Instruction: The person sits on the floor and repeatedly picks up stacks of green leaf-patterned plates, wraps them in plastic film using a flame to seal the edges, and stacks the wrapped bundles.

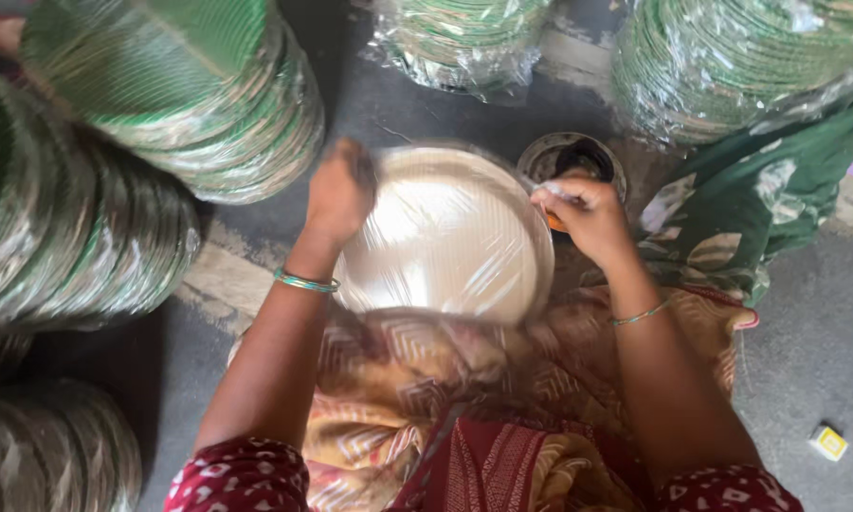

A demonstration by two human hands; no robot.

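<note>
A round stack of pale plates wrapped in clear plastic film (450, 237) rests on my lap, on yellow patterned cloth. My left hand (339, 192) grips the stack's upper left edge, blurred by motion. My right hand (586, 216) is at the stack's right edge, fingers closed around something small and orange; what it is I cannot tell. Just behind that hand stands a small round metal bowl (544, 159) with a dark inside.
Tall leaning stacks of green paper plates (190, 95) fill the left side. More film-wrapped green stacks (464, 38) (730, 66) stand at the back. Green patterned cloth (758, 199) lies to the right. A small yellow box (828, 442) sits on the grey floor.
</note>
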